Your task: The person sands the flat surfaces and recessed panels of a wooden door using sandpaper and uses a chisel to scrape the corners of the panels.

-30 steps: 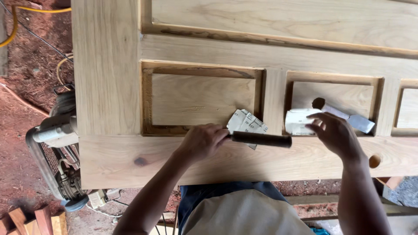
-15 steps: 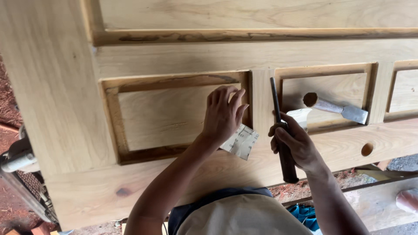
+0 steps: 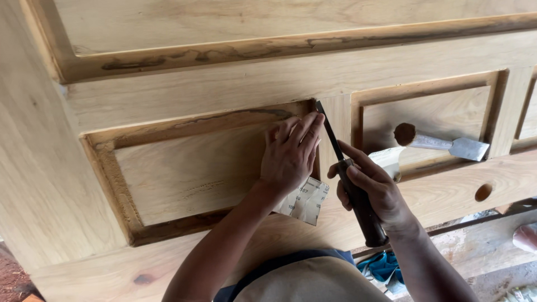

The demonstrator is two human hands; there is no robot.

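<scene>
A pale wooden door [image 3: 184,84] with recessed panels lies flat in front of me. My right hand [image 3: 373,188] grips the dark wooden handle of a narrow chisel [image 3: 362,212], whose thin blade points up into the top right corner of the left recessed panel [image 3: 184,170]. My left hand [image 3: 290,154] rests on that panel, fingertips by the blade tip at the corner. A folded piece of sandpaper [image 3: 306,202] lies under my left wrist on the door rail.
A wide chisel [image 3: 442,144] with a round wooden handle lies in the middle panel, next to a white folded paper [image 3: 390,158]. A round hole [image 3: 483,192] is bored in the rail at the right. Blue cloth [image 3: 383,267] shows below the door edge.
The chisel passed from my left hand to my right and swung upright, its tip now at the panel corner. My left hand moved up to that corner. The view came closer.
</scene>
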